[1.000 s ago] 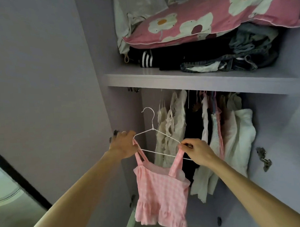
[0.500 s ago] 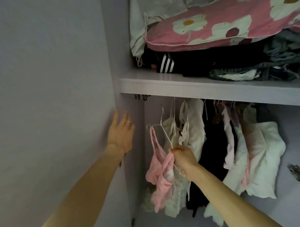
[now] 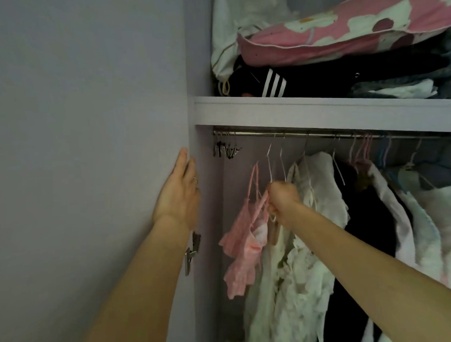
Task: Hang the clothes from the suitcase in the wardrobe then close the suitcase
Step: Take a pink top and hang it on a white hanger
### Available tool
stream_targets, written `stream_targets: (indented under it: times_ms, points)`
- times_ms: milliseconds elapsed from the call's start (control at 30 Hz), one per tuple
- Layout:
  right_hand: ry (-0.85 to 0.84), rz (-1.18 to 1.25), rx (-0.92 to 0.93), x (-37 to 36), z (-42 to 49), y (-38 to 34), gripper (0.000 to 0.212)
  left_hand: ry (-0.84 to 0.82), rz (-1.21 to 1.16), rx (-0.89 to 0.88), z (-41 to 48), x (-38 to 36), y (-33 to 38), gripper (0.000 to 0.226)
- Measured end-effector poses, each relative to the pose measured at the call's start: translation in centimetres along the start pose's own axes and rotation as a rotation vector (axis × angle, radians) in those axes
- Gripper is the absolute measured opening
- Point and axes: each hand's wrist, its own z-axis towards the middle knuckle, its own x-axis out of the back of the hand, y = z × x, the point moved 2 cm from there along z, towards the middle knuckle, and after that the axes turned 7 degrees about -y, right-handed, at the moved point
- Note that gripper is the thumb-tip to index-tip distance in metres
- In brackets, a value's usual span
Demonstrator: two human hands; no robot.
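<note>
A pink checked top hangs from a thin white wire hanger inside the wardrobe. My right hand grips the hanger's lower part, with the hook raised just under the metal rail at its left end. Whether the hook is over the rail I cannot tell. My left hand presses flat, fingers straight, against the edge of the open wardrobe door. The suitcase is out of view.
White, black and pale garments hang along the rail to the right. Small metal clips hang at the rail's far left. The shelf above holds a pink flowered pillow and folded dark clothes. A door hinge sits below my left wrist.
My left hand let go of the hanger and moved onto the door edge. My right hand carried the hanger and pink top up and into the wardrobe, toward the rail. The view came closer.
</note>
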Motion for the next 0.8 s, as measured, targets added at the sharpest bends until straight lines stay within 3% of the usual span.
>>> stream_targets:
  times_ms: [233, 400, 500, 800]
  points:
    - [-0.031, -0.068, 0.042, -2.2, 5.2, -3.2, 0.02, 0.034, -0.006, 0.007, 0.2, -0.2, 0.2, 0.065]
    - [-0.066, -0.123, -0.084, -2.0, 7.8, 1.0, 0.019, 0.037, -0.062, -0.031, 0.0, 0.1, -0.2, 0.065]
    - [-0.05, -0.2, -0.11, -1.0, 8.5, 3.1, 0.04, 0.016, -0.088, -0.052, -0.3, 0.4, -0.4, 0.066]
    - [-0.175, -0.475, -0.138, 3.2, 2.3, -1.0, 0.05, -0.134, -0.249, -0.102, -0.9, 1.8, -1.5, 0.066]
